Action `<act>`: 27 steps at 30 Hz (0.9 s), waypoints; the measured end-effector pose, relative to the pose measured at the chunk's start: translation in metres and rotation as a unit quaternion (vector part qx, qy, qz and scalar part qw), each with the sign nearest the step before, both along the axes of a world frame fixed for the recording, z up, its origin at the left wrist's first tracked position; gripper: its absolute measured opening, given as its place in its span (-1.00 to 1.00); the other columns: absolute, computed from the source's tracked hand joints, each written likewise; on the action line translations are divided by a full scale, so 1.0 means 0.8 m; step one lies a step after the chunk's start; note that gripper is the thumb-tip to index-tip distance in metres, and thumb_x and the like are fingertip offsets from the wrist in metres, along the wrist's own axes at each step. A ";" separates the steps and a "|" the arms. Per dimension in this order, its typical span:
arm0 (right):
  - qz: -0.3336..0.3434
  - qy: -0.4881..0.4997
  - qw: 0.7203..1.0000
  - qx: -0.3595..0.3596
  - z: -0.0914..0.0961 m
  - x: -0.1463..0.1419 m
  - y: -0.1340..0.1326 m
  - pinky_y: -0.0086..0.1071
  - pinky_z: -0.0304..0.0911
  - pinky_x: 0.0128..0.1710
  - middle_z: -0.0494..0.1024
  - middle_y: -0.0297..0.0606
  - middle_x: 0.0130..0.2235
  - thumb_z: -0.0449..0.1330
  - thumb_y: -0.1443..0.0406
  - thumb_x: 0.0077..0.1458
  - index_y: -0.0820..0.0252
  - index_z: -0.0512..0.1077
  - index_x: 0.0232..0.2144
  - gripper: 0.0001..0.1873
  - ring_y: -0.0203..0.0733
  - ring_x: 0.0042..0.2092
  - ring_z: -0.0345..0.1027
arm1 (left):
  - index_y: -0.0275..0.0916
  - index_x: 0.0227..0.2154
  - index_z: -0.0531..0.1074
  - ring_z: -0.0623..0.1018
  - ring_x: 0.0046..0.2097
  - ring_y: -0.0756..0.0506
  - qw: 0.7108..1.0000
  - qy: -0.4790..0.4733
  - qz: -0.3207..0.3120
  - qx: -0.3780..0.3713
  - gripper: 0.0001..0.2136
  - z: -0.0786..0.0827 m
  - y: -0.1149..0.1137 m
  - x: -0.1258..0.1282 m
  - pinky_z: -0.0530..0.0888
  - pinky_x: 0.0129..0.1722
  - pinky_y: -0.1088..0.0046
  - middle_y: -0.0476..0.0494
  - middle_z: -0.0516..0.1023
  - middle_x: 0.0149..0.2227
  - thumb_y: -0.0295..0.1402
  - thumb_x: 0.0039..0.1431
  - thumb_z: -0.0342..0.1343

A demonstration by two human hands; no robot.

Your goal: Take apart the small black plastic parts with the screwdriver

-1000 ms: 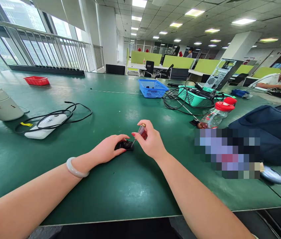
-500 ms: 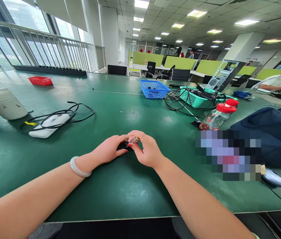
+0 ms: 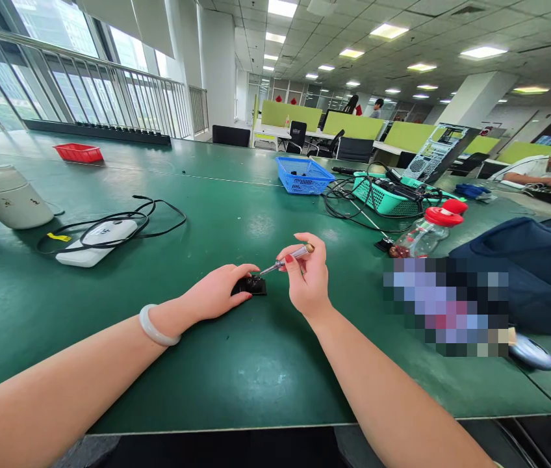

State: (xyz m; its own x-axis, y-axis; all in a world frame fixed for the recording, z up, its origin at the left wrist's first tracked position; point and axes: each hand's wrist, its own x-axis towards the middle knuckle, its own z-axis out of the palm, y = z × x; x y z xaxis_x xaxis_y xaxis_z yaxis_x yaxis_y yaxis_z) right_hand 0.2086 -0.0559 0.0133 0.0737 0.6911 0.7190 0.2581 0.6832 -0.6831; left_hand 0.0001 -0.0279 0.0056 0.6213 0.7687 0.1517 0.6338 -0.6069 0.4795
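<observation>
My left hand [image 3: 214, 289] rests on the green table and grips a small black part [image 3: 257, 286] between thumb and fingers. The part is flat and boxy, its right end showing past my fingertips; its exact kind I cannot make out. In my right hand [image 3: 308, 279] is a small screwdriver [image 3: 296, 255] with a clear handle, pinched between thumb and fingers. Its shaft slants down to the left, and the tip is at or just above the top of the black part; contact I cannot tell.
On the left lie a white device [image 3: 97, 242] with a black cable and a beige jug [image 3: 10, 198]. Farther back are a red tray [image 3: 79, 153], a blue basket [image 3: 305, 177] and a green basket [image 3: 377, 195] of cables. A red-lidded jar [image 3: 422, 237] and dark blue bag [image 3: 524, 273] stand right.
My right hand has drawn back up and to the right with the screwdriver, uncovering its shaft and the black part's right end. My left hand has stayed in place.
</observation>
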 end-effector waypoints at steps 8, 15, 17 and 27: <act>0.008 0.011 0.999 -0.051 -0.008 0.009 0.017 -0.27 0.42 -0.31 0.51 -0.36 -0.32 0.06 0.20 0.31 -0.01 0.11 0.04 -0.70 -0.23 -0.34 0.41 | -0.15 0.12 0.36 0.56 0.05 -0.23 0.998 -0.054 0.015 -0.041 -0.50 -0.002 0.003 -0.001 0.46 0.12 0.13 -0.18 0.59 0.02 -0.23 0.10 0.18; 0.048 -0.008 0.996 -0.076 -0.004 0.019 0.019 -0.25 0.42 -0.27 0.52 -0.35 -0.31 0.07 0.15 0.31 -0.02 0.12 0.03 -0.71 -0.23 -0.33 0.41 | -0.13 -0.06 0.52 0.48 0.07 -0.27 0.999 -0.025 0.031 -0.020 -0.66 -0.005 0.009 0.001 0.43 0.13 0.07 -0.17 0.59 -0.05 -0.13 0.14 0.18; 0.067 -0.017 0.994 -0.088 -0.001 0.024 0.020 -0.22 0.42 -0.22 0.53 -0.34 -0.30 0.08 0.13 0.30 -0.01 0.14 0.02 -0.70 -0.22 -0.30 0.43 | -0.14 -0.06 0.52 0.47 0.07 -0.27 0.999 -0.022 0.033 -0.019 -0.66 -0.006 0.010 0.002 0.43 0.13 0.07 -0.18 0.59 -0.06 -0.13 0.15 0.17; 0.081 0.084 0.976 -0.184 -0.002 0.029 0.036 -0.28 0.36 -0.36 0.56 -0.43 -0.37 0.23 0.05 0.13 0.02 0.17 -0.06 -0.57 -0.31 -0.48 0.35 | -0.14 -0.06 0.51 0.47 0.08 -0.27 0.999 -0.017 0.030 -0.011 -0.68 -0.006 0.007 0.003 0.45 0.11 0.08 -0.19 0.59 -0.05 -0.14 0.17 0.15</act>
State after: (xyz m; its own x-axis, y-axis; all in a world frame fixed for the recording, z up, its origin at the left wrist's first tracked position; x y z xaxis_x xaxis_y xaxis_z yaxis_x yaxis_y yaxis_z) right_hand 0.2320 -0.0269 0.0117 0.0374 0.9124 0.4076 0.0294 0.4067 -0.9131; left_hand 0.0025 -0.0221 0.0012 0.5687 0.8079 0.1546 0.6523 -0.5574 0.5135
